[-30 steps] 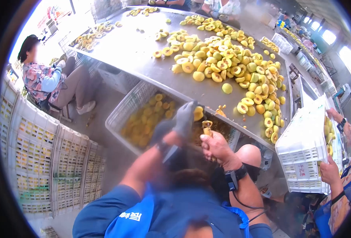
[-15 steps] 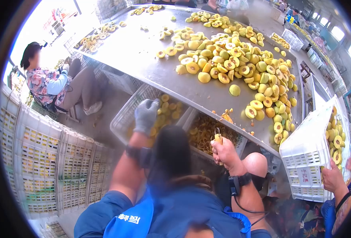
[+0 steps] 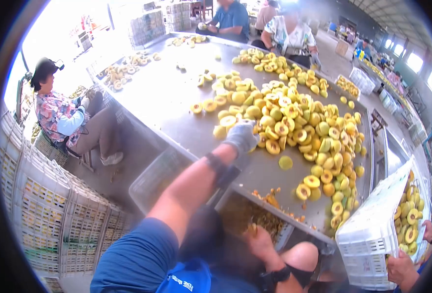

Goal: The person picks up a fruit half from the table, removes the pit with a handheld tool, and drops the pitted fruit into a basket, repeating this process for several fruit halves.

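Near the middle of the frame, the left hand (image 3: 244,136), in a pale grey glove, is at the near edge of a heap of halved yellow fruit (image 3: 287,119) on a metal table (image 3: 177,95). At lower centre, the bare right hand (image 3: 261,243) grips a small, blurred tool (image 3: 252,228) beside a bin of scraps (image 3: 285,236). At lower right, another person's hand (image 3: 402,269) touches a tilted white crate (image 3: 367,246) containing fruit. Stacked crates (image 3: 45,195) fill the lower left.

Bright windows (image 3: 414,62) along right wall (image 3: 421,82); ribbed roof (image 3: 389,17); grey floor (image 3: 123,179); white glare (image 3: 64,56) upper left.
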Tool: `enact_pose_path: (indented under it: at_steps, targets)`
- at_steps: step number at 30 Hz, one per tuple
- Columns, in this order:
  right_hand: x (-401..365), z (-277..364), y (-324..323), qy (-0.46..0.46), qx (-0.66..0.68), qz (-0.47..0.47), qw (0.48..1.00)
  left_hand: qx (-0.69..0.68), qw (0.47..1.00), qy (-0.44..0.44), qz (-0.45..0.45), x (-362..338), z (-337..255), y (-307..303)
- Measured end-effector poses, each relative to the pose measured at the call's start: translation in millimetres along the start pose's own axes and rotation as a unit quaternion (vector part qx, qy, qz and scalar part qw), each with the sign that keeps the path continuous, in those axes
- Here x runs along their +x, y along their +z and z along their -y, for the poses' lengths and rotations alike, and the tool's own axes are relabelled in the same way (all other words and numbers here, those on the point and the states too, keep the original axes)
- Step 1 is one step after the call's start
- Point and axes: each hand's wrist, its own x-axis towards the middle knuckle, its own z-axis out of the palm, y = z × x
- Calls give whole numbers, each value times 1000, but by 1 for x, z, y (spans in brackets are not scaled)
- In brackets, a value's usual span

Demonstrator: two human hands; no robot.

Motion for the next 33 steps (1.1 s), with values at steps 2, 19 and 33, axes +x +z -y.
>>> enact_pose_path:
  at_steps: [2,19,33]
  targets:
    - [4,-6,-1,16,12,31,999,77,996,-3,48,10,-22,-7]
    - [-3,-43,22,-173,-101,1,980,-168,985,12,-44,-94,-51,-8]
    - [-35,67,-12,-66,389,-12,919,-553,816,-58,158,-288,-95,-83]
